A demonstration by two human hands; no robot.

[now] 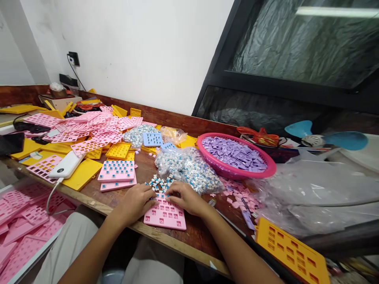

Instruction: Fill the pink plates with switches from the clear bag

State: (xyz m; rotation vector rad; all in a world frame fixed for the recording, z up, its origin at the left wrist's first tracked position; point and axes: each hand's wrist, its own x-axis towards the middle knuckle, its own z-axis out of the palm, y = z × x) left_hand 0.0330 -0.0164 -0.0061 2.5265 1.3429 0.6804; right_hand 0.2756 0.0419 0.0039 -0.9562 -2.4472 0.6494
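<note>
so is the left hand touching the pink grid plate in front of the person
Touching. The head view shows the left hand lying across the near-left corner of the pink grid plate, fingers on its top edge, with no gap between them.

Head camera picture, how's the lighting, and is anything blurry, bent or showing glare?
Head view: soft, even light with only faint shadows under the left hand and right hand on the pink tray. The dark window reflects a bright ceiling light as glare. The wide lens tilts and bends the window frame and table edge. The forearms at the bottom edge look slightly soft.
</note>
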